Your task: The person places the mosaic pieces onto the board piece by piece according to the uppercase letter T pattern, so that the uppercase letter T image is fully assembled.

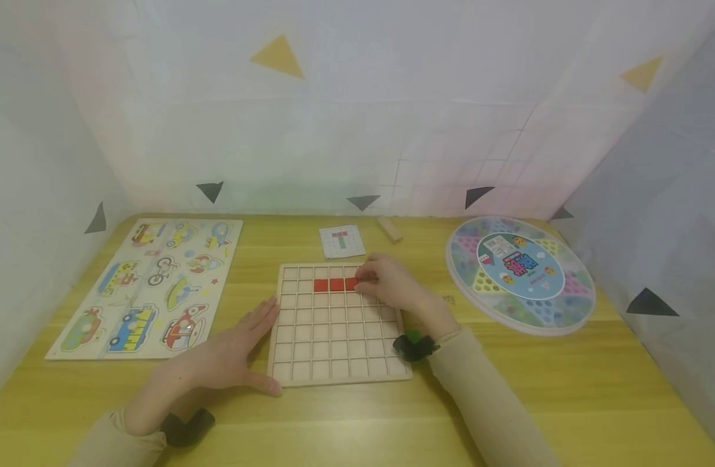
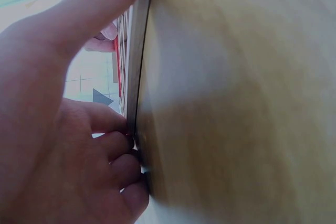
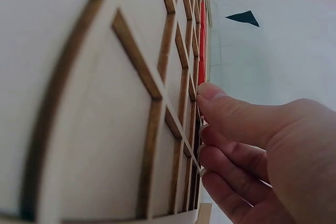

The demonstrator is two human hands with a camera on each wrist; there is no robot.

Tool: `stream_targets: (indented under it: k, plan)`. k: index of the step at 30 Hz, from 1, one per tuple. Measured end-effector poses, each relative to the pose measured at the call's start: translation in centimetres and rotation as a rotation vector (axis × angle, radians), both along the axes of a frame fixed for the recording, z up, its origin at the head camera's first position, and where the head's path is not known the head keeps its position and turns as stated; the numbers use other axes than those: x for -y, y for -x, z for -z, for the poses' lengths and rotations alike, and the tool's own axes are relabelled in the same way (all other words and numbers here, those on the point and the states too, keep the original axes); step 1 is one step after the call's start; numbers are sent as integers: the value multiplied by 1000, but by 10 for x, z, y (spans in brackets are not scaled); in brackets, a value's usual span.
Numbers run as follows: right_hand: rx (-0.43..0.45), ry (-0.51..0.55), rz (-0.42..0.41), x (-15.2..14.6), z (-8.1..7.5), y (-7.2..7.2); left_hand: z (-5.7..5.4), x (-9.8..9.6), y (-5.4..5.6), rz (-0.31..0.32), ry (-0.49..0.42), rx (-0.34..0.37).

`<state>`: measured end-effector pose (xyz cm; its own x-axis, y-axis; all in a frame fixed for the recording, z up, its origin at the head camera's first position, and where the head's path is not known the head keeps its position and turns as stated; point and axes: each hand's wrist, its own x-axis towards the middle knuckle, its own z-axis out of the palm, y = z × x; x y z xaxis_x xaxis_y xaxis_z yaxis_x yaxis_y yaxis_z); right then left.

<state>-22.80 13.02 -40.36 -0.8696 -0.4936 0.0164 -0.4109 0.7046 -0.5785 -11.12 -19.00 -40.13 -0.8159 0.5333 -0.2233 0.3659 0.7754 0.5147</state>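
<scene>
A square wooden grid board [image 1: 328, 334] lies flat in the middle of the table. In its second row from the far side is a line of red square tiles [image 1: 320, 285], side by side. My right hand [image 1: 392, 282] reaches over the board's far right part, with thumb and fingertips curled at the rightmost red tile [image 1: 351, 284] and partly covering it. The right wrist view shows the thumb [image 3: 211, 92] at the end of the red strip. Along the board's left edge my left hand [image 1: 235, 353] rests with fingers and thumb spread, touching the side.
Beyond the board lie a small card [image 1: 342, 242] with a red and green T pattern and a wooden block [image 1: 389, 229]. A vehicle picture puzzle [image 1: 159, 292] lies at left, a round game box [image 1: 521, 275] at right. White sheeting [image 1: 357, 130] encloses the table.
</scene>
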Motion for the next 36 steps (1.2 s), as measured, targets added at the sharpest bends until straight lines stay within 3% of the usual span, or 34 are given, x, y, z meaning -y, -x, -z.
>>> stream_targets:
  k: [12,31,36]
  plan:
    - [59,58,41,1,1,0,-2,-1,0,-8,-2,22]
    - [58,39,41,2,-2,-2,0,0,1,-10,8,9]
    - [43,106,36,1,-6,-2,0,0,0,-6,3,4]
